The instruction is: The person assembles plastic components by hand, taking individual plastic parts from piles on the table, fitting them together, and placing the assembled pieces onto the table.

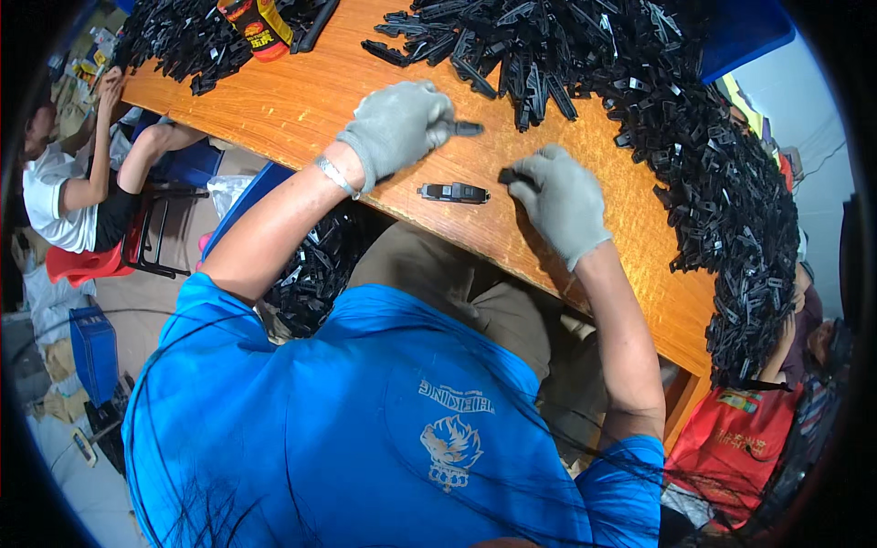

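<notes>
My left hand [397, 123], gloved grey, pinches a small black part [467, 129] at frame centre-top. My right hand [559, 196] closes on another black piece [508, 175]. A clip [454, 192] lies between them on the wooden table [301, 100]. A red-yellow labelled bottle [258, 26] lies upper left.

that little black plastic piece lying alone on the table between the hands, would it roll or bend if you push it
The black plastic piece looks flat and elongated, so it would probably slide on the wooden table rather than roll. It appears rigid moulded plastic, likely stiff and light. The gloved left hand and right hand should grip it well.
</notes>
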`<state>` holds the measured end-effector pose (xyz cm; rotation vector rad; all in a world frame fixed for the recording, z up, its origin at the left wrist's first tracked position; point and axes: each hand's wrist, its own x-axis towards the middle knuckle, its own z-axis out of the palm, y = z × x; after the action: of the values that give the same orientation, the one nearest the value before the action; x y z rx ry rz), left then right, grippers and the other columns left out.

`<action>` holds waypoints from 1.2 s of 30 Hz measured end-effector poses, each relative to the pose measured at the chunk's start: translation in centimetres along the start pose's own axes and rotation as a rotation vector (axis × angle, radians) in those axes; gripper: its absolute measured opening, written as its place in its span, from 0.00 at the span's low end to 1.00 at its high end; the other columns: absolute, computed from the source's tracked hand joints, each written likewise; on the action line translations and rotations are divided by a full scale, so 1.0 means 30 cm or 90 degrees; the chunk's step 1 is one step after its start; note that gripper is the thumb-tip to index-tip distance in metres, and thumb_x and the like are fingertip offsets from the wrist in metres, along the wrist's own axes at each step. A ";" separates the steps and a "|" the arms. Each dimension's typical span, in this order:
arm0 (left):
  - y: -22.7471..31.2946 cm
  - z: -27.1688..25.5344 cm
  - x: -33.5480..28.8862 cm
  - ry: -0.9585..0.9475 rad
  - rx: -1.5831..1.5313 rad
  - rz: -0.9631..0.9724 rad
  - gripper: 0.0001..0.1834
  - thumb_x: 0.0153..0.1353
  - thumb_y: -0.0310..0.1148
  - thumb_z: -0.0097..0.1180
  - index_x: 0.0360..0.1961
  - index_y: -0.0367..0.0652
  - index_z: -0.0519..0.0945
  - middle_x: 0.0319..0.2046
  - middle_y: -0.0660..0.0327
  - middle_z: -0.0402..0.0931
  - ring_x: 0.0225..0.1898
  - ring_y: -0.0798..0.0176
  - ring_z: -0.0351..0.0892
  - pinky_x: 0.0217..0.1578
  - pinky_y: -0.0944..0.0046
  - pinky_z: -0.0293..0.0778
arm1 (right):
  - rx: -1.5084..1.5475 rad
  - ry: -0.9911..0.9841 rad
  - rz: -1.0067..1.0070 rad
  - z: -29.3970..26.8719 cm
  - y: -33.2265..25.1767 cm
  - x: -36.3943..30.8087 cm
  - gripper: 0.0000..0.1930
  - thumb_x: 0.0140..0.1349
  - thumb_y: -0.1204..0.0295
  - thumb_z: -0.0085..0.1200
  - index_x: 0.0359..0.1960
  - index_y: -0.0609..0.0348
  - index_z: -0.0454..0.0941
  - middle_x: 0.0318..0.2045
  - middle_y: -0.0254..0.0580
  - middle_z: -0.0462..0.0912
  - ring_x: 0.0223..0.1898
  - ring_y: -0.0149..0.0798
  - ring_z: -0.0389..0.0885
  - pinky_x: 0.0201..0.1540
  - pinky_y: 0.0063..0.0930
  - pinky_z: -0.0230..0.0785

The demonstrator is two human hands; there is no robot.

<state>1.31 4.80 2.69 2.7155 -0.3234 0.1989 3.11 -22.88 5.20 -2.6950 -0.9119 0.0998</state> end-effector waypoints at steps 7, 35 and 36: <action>0.013 0.037 -0.018 0.000 -0.051 0.071 0.12 0.60 0.36 0.74 0.42 0.46 0.86 0.40 0.56 0.83 0.45 0.45 0.84 0.46 0.47 0.79 | 0.133 0.168 -0.050 0.094 -0.011 0.094 0.09 0.62 0.64 0.71 0.42 0.47 0.93 0.41 0.42 0.85 0.43 0.49 0.88 0.45 0.45 0.81; -0.010 0.032 0.214 0.067 0.193 0.043 0.17 0.67 0.33 0.67 0.56 0.45 0.86 0.50 0.56 0.85 0.55 0.47 0.84 0.58 0.47 0.79 | -0.258 0.178 0.103 -0.090 0.463 0.101 0.15 0.73 0.71 0.53 0.56 0.47 0.87 0.56 0.52 0.83 0.47 0.57 0.90 0.50 0.49 0.83; -0.002 0.033 0.225 0.017 0.222 0.027 0.18 0.67 0.33 0.67 0.58 0.45 0.85 0.50 0.55 0.85 0.55 0.47 0.84 0.57 0.47 0.80 | -0.257 0.179 0.103 -0.099 0.468 0.111 0.15 0.73 0.71 0.53 0.56 0.47 0.87 0.56 0.52 0.83 0.47 0.57 0.90 0.50 0.49 0.83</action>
<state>7.92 3.13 3.00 3.0480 -0.3684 0.3302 14.42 -32.24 3.95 -3.0371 -0.6871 -0.4663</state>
